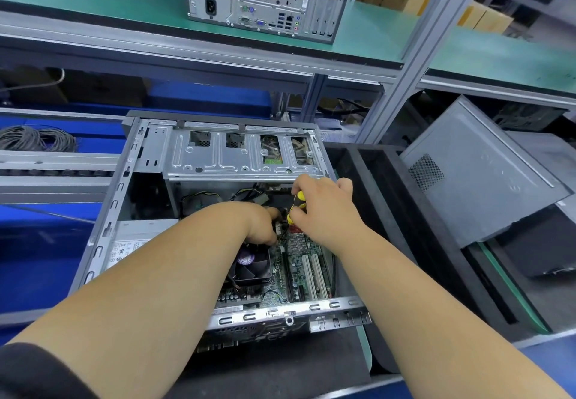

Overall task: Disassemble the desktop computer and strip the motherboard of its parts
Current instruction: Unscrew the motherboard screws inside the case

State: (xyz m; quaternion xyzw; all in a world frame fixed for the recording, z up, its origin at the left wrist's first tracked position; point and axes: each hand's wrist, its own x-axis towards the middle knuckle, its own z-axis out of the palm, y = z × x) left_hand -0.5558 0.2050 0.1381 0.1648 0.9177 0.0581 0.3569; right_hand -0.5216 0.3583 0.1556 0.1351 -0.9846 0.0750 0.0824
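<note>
Gripping a yellow-handled screwdriver (pixel 296 207), the right hand (pixel 324 208) has its fingers curled round it over the motherboard (pixel 299 267) inside the open case (pixel 103 233) lying on the bench; left hand (pixel 261 227) is down by the CPU fan (pixel 251 266), can't tell if its fingers hold anything

I see the case (pixel 103 230) open on top; the drive cage (pixel 240 155) roofs its far end, and the fan (pixel 251 266) crowds the motherboard (pixel 299 271).
</note>
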